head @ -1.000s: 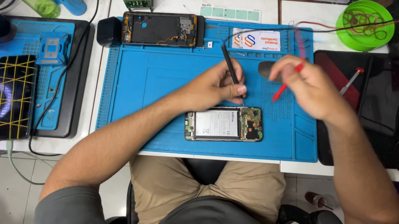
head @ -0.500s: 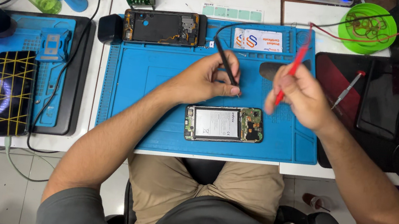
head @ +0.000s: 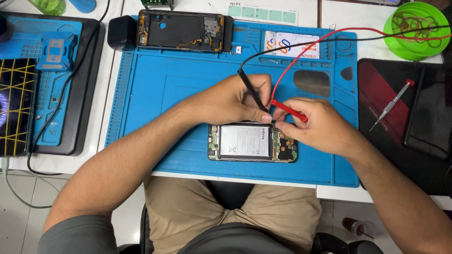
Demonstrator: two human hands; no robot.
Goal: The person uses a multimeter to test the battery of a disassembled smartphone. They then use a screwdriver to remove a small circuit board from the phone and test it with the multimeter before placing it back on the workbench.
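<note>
Head camera, steeply down, close overhead

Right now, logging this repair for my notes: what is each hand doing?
Left hand: closed on the black probe.
Right hand: closed on the red probe, tips at the opened phone.

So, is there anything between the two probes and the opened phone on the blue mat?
Nothing visible. The left hand holds the black probe and the right hand the red probe; both tips come down at the top edge of the opened phone.
</note>
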